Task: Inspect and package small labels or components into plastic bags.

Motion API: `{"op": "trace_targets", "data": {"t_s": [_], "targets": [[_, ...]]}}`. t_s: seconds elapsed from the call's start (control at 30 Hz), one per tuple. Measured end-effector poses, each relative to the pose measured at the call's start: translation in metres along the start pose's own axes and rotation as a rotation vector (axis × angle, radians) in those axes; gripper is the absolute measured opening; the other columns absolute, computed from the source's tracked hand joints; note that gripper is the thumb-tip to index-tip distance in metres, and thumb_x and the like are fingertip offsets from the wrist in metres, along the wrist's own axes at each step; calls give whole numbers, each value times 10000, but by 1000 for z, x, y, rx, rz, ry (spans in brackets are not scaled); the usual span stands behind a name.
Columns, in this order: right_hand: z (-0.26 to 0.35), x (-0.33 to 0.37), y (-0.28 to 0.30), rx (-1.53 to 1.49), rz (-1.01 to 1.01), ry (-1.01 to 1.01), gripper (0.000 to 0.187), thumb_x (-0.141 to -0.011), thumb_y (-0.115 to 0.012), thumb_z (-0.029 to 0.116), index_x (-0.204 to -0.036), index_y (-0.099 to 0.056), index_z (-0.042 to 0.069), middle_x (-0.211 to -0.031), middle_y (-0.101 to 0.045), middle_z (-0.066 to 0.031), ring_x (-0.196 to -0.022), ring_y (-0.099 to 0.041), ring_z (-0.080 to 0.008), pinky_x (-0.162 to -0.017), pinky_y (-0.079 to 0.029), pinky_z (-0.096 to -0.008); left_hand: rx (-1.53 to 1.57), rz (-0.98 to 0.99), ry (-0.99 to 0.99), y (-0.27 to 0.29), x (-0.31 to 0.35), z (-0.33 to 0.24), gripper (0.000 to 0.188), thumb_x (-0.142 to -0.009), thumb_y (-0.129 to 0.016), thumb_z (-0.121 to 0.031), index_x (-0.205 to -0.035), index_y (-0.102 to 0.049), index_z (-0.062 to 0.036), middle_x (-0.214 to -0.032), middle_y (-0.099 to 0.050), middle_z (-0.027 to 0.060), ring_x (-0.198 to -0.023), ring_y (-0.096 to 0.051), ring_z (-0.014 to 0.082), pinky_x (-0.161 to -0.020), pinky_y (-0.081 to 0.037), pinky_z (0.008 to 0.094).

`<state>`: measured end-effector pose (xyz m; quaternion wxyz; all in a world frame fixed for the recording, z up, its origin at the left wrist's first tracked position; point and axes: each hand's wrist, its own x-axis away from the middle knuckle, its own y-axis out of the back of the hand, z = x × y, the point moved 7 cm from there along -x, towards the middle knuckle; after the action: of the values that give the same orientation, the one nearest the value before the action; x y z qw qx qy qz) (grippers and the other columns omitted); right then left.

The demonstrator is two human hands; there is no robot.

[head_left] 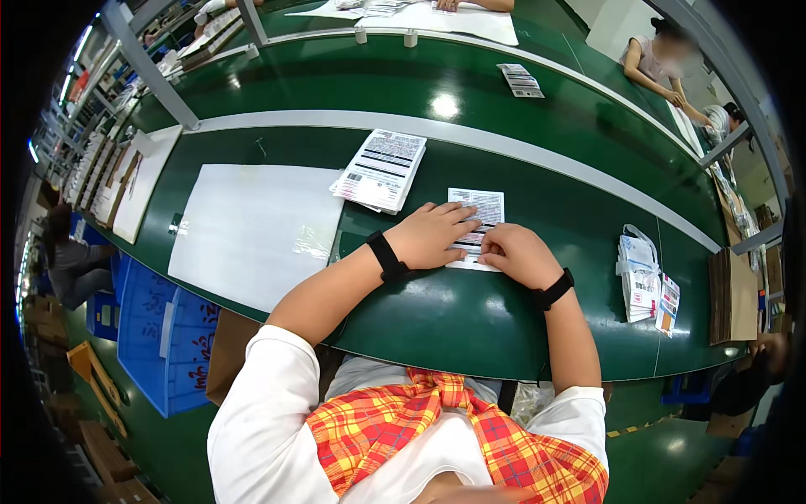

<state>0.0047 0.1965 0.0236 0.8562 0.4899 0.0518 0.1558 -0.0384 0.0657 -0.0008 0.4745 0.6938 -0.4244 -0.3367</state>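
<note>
A white printed packet (477, 200) lies on the green table in front of me, its long side running away from me. My left hand (426, 236) rests flat on its left part, fingers stretched out and slightly apart. At the packet's lower right, my right hand (522, 254) has its fingers curled, with thumb and forefinger pinched together against the surface. Whatever the pinch holds, if anything, is too small to make out. Just beyond my left hand sits a pile of similar printed packets (386, 168), loosely stacked.
A white sheet (243, 227) covers the table to the left. Rightward lie a bundle of white packets (640, 273) and a stack of cardboard (732, 294). A blue bin (159, 344) stands below the left edge. A metal rail (537, 151) bounds the table's far side; another packet (520, 81) lies beyond.
</note>
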Motion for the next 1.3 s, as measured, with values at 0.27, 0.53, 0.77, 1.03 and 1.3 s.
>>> {"op": "trace_targets", "data": {"t_s": [0.27,0.53,0.77,1.03,1.3], "targets": [[4,2,0,-6,-76,45,175,-806,-753,154,-854,-627,43,-830,-630,-115,-800,-617,-294,-722,-497,-404,-8,6,-6,2,0,-1,580,-954,-590,-343,-1461,-440,-106,-1570,-369,111,-1445,-338,309,-1135,-315,476],[5,2,-1,23,-64,78,173,-807,-752,149,-847,-620,44,-828,-625,-119,-801,-608,-301,-717,-492,-412,-8,10,-12,1,1,-2,574,-955,-591,-330,-1461,-442,-106,-1569,-370,115,-1445,-336,312,-1145,-308,470],[1,2,-5,32,-54,71,174,-809,-747,153,-850,-615,47,-833,-628,-119,-827,-603,-311,-734,-488,-416,5,14,1,3,1,-3,592,-951,-596,-323,-1472,-428,-96,-1567,-370,120,-1448,-330,319,-1150,-304,470],[4,2,-3,25,-72,53,174,-820,-729,157,-854,-600,45,-850,-623,-121,-843,-602,-315,-744,-486,-418,6,21,-2,6,0,-5,592,-952,-595,-324,-1468,-428,-88,-1568,-367,121,-1445,-333,323,-1148,-307,471],[5,2,2,-17,-116,76,172,-823,-721,167,-851,-605,43,-831,-616,-118,-814,-598,-306,-724,-481,-415,-1,1,-12,5,-4,-2,584,-949,-596,-331,-1459,-441,-92,-1561,-376,128,-1434,-353,321,-1137,-319,478]]}}
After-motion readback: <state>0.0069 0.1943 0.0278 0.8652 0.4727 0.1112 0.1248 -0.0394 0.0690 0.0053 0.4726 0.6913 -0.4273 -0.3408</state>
